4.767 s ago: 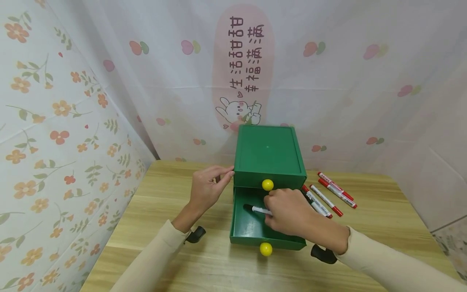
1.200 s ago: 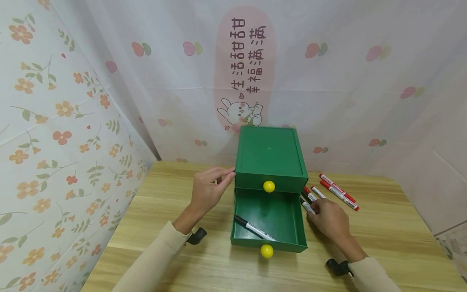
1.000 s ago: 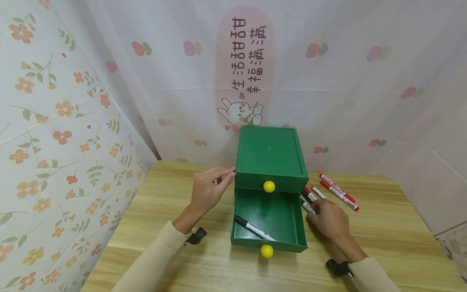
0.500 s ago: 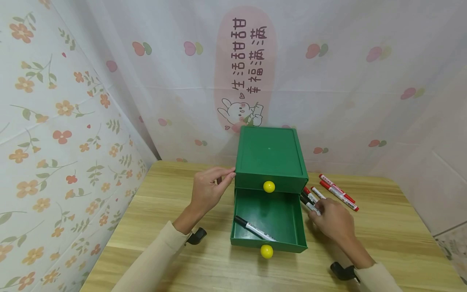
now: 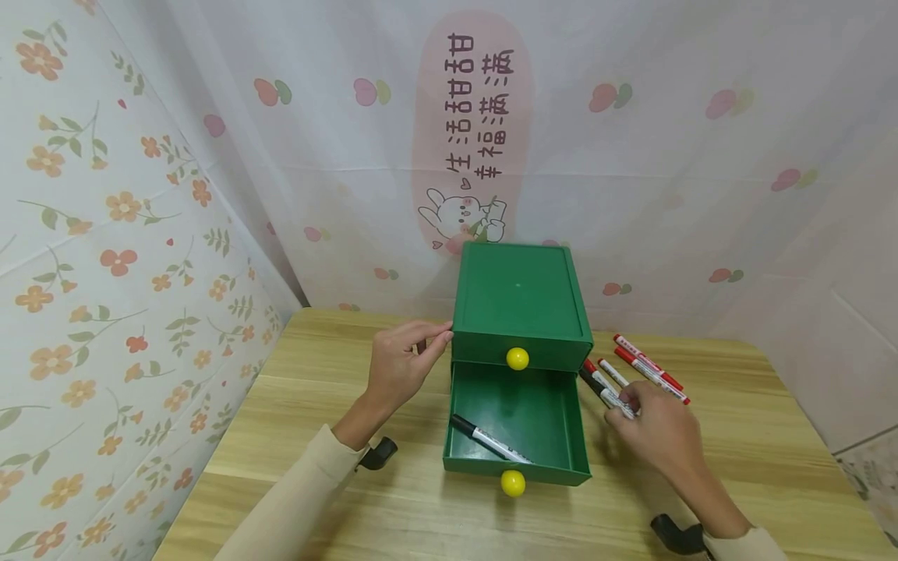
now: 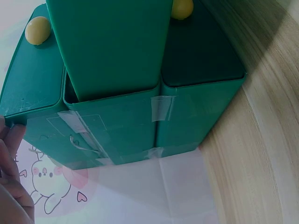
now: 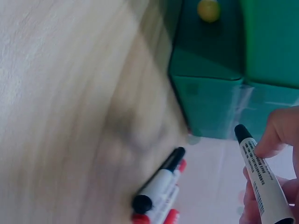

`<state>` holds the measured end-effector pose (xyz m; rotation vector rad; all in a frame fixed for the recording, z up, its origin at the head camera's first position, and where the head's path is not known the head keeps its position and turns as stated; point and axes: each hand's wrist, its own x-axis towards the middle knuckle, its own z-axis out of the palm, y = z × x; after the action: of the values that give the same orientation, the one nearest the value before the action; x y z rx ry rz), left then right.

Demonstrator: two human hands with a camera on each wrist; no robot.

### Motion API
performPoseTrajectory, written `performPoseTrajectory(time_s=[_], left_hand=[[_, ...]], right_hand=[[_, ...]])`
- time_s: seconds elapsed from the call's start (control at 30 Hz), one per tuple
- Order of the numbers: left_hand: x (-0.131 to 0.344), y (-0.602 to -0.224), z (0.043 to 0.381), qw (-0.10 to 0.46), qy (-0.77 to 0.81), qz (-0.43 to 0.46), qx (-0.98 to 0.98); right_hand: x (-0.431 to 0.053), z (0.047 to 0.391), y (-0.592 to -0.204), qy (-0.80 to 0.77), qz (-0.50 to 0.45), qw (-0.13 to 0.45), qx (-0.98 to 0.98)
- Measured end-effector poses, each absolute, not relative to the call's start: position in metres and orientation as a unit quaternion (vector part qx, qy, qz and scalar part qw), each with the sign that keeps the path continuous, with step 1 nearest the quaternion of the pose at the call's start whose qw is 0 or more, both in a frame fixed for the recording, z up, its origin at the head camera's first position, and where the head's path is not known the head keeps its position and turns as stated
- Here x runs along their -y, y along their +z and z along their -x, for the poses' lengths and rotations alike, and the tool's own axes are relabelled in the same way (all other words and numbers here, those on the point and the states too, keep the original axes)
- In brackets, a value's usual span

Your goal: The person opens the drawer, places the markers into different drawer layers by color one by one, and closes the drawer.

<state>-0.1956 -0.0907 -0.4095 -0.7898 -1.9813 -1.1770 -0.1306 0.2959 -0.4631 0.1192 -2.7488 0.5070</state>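
Note:
A green drawer chest [image 5: 519, 288] stands on the table, its middle drawer [image 5: 554, 421] pulled out. A black-capped marker [image 5: 494, 444] lies slanted inside the drawer. My left hand [image 5: 403, 362] touches the chest's upper left front corner with its thumb and index fingertips; they show at the edge of the left wrist view. Right of the chest, my right hand [image 5: 659, 425] pinches another black-capped marker [image 7: 259, 177] between thumb and fingers. Below it in the right wrist view lies one more black-capped marker [image 7: 161, 182], beside red-capped ones.
Two red markers [image 5: 652, 374] lie farther back on the right of the wooden table [image 5: 337, 499]. Yellow knobs [image 5: 513, 483] stick out from the drawer fronts. A patterned curtain [image 5: 337, 195] hangs close behind the chest.
The black-capped marker earlier in my right hand now lies in the drawer. My right hand moved to the markers on the right, took another and draws it slightly rightward. The left hand stays put.

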Motion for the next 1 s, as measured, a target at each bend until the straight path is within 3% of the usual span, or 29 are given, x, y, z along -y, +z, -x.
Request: performPoseTrajectory(time_s=[0.67, 1.0], left_hand=[[0.091, -0.407, 0.195, 0.351, -0.449, 0.306, 0.763], [0.091, -0.406, 0.195, 0.350, -0.446, 0.305, 0.765]], right_hand=[[-0.263, 0.084, -0.397, 0.147, -0.121, 0.261, 0.946], [-0.230, 0.085, -0.386, 0.136, -0.199, 0.262, 0.935]])
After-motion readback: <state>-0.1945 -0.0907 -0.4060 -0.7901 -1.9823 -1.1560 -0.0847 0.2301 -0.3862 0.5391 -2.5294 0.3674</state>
